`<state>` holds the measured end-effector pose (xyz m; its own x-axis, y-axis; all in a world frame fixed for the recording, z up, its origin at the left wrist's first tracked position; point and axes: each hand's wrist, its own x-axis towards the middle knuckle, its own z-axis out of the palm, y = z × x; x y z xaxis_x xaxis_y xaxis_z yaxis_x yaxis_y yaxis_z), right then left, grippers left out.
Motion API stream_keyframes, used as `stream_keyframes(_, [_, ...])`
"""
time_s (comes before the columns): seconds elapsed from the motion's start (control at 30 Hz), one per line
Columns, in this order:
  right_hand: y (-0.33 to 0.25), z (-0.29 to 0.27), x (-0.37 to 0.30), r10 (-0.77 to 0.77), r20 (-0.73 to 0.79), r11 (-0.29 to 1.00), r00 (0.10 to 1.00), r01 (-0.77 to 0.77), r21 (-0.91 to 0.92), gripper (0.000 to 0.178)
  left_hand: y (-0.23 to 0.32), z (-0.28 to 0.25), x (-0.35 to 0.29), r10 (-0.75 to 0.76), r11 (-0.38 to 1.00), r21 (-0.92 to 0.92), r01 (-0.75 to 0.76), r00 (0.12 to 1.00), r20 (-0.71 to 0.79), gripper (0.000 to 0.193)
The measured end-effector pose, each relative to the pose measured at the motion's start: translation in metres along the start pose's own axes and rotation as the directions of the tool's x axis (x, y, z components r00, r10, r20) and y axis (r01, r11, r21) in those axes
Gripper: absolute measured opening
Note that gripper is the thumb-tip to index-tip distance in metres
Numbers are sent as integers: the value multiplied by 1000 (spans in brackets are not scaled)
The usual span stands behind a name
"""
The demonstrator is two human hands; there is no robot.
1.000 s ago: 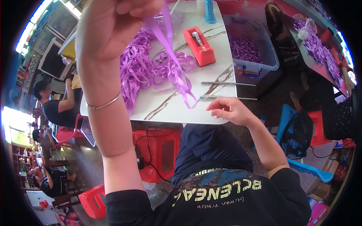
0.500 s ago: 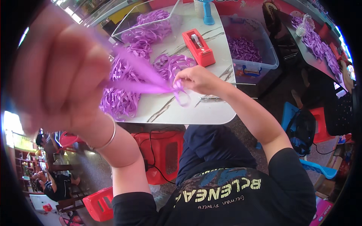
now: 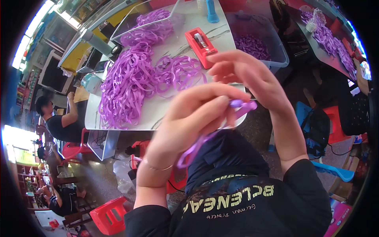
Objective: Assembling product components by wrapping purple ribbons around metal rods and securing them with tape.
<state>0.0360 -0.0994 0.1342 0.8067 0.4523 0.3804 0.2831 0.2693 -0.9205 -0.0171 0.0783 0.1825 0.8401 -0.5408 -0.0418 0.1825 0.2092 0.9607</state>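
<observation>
Both hands are raised together just in front of the near edge of the white table (image 3: 118, 122). The left hand (image 3: 189, 122) is closed in a pinch on a purple ribbon strip (image 3: 242, 106), thumb and forefinger pressed on it. The right hand (image 3: 248, 75) meets it from above, fingers curled onto the same strip at its folded end. The grip points lie close together; the rest of the strip trails down from the left hand as a loose loop, blurred, hanging clear of the table toward the lap.

Risk noted: the hold is by fingertips only on thin, slick-looking material. A slackened pinch on either side would probably let the fold spring open or the strip slide out. The hanging loop could also catch on the table edge or the forearm and drag the fold askew.

On the table, beyond the hands, a large heap of loose ribbon (image 3: 130, 83) covers the left part, with a smaller tangle beside it. Farther back on the table a red tape dispenser (image 3: 201, 41) lies apart from the heap. At the table's right side sits a clear plastic bin (image 3: 272, 47) holding purple pieces. At the far left corner a clear tray (image 3: 130, 27) holds more ribbon. Left of the table another person (image 3: 59, 118) sits.
</observation>
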Motion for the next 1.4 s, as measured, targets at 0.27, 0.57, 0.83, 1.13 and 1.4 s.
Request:
stream_keyframes(0.27, [-11, -32, -81, 162, -98, 978, 982, -172, -114, 31, -81, 6, 48, -132, 971, -165, 172, 965, 227, 25])
stream_keyframes(0.57, [-30, -56, -96, 184, -319, 869, 930, -305, -389, 14, -91, 14, 64, -65, 993, -77, 88, 961, 270, 31])
stream_keyframes(0.83, [-30, -61, -94, 49, -250, 828, 967, -180, -531, 14, -94, 19, 82, -129, 985, -64, 161, 929, 348, 24])
stream_keyframes(1.13, [0, -54, -115, -544, -355, 383, 760, -151, -911, 5, -115, 30, 97, -38, 983, -168, 71, 981, 191, 21])
stream_keyframes(1.4, [20, -16, -116, 285, -500, 955, 818, -285, 78, 23, -122, 30, 101, 4, 1000, 2, -4, 993, 115, 22])
